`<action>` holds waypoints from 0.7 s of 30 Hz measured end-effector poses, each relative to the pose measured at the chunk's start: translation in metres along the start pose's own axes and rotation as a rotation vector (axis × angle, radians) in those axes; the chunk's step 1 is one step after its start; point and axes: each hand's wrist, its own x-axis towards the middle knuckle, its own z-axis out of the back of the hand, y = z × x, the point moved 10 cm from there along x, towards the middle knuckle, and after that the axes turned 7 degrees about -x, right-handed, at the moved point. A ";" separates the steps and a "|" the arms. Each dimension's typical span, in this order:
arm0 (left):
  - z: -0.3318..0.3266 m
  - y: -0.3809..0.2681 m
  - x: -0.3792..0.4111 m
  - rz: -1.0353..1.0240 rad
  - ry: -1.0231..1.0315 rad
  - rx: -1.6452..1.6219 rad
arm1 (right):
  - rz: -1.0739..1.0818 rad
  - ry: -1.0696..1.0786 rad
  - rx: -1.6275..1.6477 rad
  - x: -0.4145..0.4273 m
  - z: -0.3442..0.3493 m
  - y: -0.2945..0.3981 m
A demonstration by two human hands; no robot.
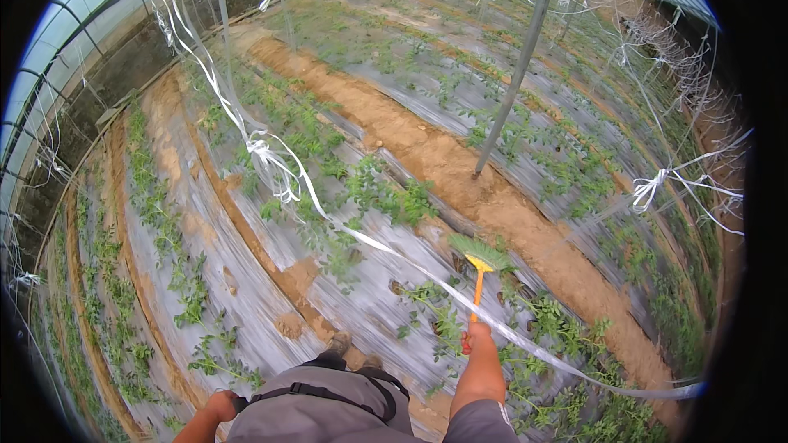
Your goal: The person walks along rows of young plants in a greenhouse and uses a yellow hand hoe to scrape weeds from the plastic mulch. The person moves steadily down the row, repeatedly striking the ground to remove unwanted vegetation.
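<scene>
My right hand grips a small broom by its orange handle. Its yellow head carries a fan of green bristles, held out over a row of leafy green plants. Something red shows at the lower edge of this fist. At the left side of my waist, my left hand has curled fingers beside a small black object; whether it holds that object cannot be made out. Leafy plants grow through silvery plastic mulch film before me.
A white plastic strap slants across in front of my right forearm. A grey metal post stands in the bare soil path. Knotted white twine hangs overhead. Furrows run between the film-covered beds, beneath a greenhouse roof.
</scene>
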 end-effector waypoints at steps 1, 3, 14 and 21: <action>-0.005 0.008 0.004 -0.020 0.004 0.014 | -0.013 -0.015 0.088 0.008 0.007 -0.009; -0.006 0.012 0.011 0.023 0.004 0.008 | -0.049 -0.005 0.189 0.030 0.021 -0.030; 0.029 -0.073 0.074 -0.295 -0.013 0.073 | -0.082 0.158 0.713 0.010 0.048 -0.102; 0.036 -0.135 0.092 -0.168 0.046 0.040 | 0.155 -0.160 0.364 -0.077 0.067 -0.154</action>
